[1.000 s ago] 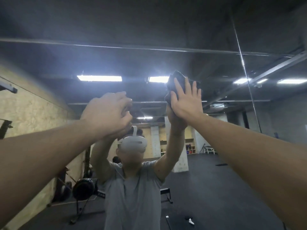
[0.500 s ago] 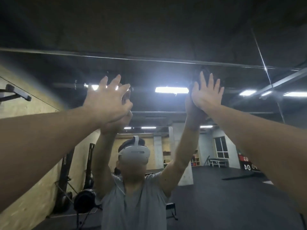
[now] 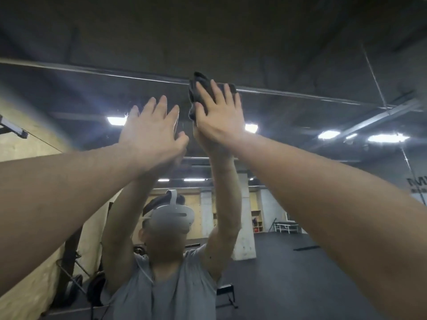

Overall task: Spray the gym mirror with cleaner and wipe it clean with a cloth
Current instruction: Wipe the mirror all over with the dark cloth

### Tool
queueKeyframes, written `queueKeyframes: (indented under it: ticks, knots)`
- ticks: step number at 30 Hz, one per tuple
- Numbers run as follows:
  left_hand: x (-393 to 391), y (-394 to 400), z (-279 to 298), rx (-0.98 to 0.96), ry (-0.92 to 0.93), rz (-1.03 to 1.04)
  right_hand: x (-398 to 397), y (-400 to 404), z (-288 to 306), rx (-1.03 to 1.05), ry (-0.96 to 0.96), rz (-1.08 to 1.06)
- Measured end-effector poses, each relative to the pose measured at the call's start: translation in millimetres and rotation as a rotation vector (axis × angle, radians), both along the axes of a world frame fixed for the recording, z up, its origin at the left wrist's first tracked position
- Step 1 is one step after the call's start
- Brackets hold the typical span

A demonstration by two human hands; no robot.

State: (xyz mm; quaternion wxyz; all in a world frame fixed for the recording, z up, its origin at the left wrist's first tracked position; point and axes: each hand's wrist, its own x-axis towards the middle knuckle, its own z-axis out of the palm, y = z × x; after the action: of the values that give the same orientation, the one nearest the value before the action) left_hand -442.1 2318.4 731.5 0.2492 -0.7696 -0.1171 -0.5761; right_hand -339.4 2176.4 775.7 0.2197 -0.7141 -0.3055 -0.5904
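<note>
The gym mirror (image 3: 300, 116) fills the view in front of me, its top edge a metal strip running across. A dark grey cloth (image 3: 198, 88) lies flat against the glass right at that top edge. My right hand (image 3: 219, 116) presses the cloth to the mirror with straight, spread fingers. Just left of it my left hand (image 3: 152, 132) is raised with straight fingers against or close to the glass and holds nothing. No spray bottle is in sight.
The mirror reflects a person in a grey shirt with a headset (image 3: 173, 218), both arms raised. A plywood wall (image 3: 20, 144) with gym gear stands at the left. A vertical mirror seam (image 3: 379, 88) runs at the right.
My right hand slid the cloth up and left to the mirror's top edge. My left hand uncurled its fingers, rose and moved closer to the right hand.
</note>
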Motion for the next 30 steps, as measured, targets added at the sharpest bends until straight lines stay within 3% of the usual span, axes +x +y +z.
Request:
queueKeyframes:
  ticks: [3, 6, 12, 16, 19, 25, 30]
  knots:
    - [3.3, -4.0, 1.0, 0.001, -0.002, 0.022, 10.8, -17.7, 0.0, -0.039, -0.027, 0.003]
    - [1.0, -6.8, 3.2, -0.026, 0.028, 0.026, 35.7, -49.6, 3.2, 0.066, 0.014, -0.037]
    - [-10.8, -9.7, 9.7, -0.051, 0.097, -0.049, 93.5, -144.8, -11.6, 0.404, 0.273, -0.108]
    - [-20.3, -7.9, 13.3, -0.026, 0.075, -0.135, 86.3, -141.6, -12.5, 0.501, 0.410, -0.124]
    - [-16.4, -7.2, 4.5, 0.043, 0.055, -0.102, 59.3, -99.1, 1.2, 0.419, 0.362, -0.089]
    - [-10.9, -9.2, 1.2, -0.007, 0.102, -0.100, -14.2, 27.8, 1.7, 0.047, 0.044, -0.046]
    - [-12.4, -7.3, -0.6, -0.023, 0.139, -0.066, -10.9, 16.9, -7.7, -0.107, -0.045, -0.006]
